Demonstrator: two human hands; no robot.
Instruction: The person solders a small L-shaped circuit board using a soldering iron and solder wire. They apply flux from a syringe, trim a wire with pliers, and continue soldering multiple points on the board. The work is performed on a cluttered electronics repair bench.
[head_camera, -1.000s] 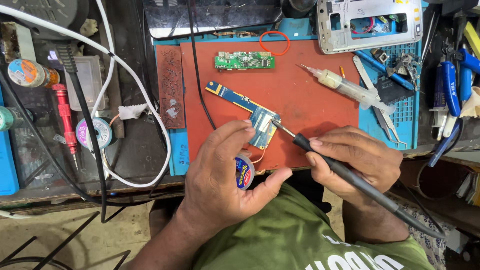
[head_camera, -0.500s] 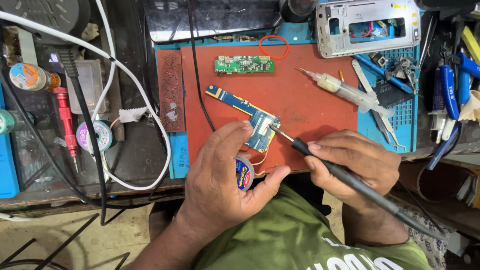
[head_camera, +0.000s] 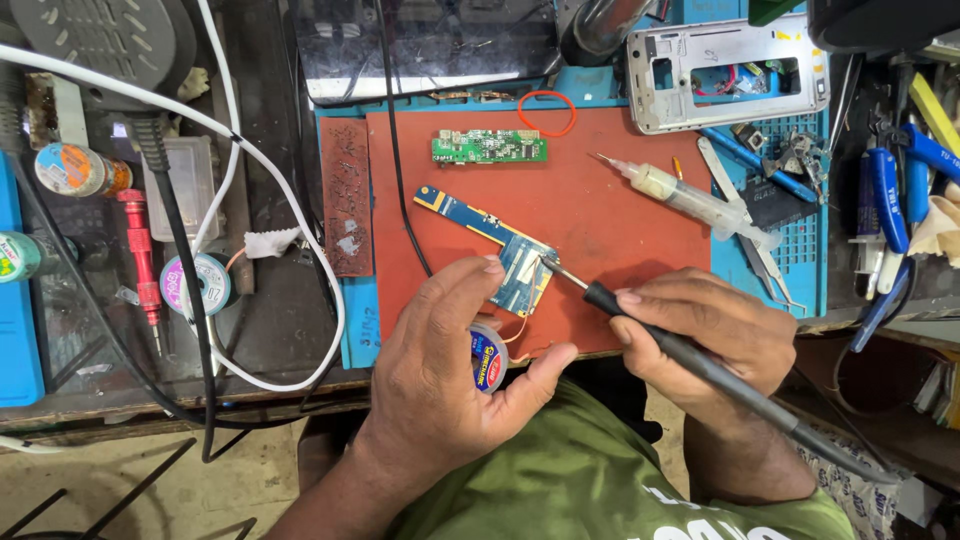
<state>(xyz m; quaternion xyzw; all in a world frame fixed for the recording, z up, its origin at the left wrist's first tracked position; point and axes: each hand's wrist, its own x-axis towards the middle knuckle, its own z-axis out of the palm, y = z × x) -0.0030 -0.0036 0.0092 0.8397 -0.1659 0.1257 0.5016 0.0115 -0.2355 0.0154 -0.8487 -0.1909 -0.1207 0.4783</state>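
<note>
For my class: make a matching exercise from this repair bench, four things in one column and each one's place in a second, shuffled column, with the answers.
1. soldering iron
2. green circuit board
3. syringe
4. red screwdriver

A. far left, off the mat
B. top of the red mat
C. in the right hand
D. right edge of the red mat

Pairs: 1-C, 2-B, 3-D, 4-A

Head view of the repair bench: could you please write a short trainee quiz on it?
1. True or false: the right hand holds the soldering iron with its tip on the blue circuit board.
2. What does the left hand hold? A) small wick spool B) tweezers C) syringe
3. Fill in: the green circuit board lies on the ____ mat.

Key: 1 true; 2 A; 3 red.
</note>
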